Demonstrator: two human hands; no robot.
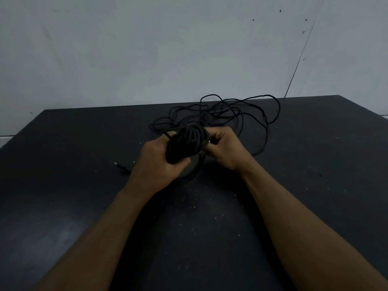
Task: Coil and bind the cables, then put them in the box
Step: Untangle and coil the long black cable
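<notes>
A thick bundle of coiled black cable is held over the middle of the dark table. My left hand grips the bundle from the left and below. My right hand pinches the cable at the bundle's right side, fingers curled. Loose black cable lies tangled in loops behind the hands, toward the far edge. A cable end with a plug lies on the table left of my left hand. No box is in view.
A grey wall rises right behind the table's far edge. Small white specks are scattered over the tabletop in front of me.
</notes>
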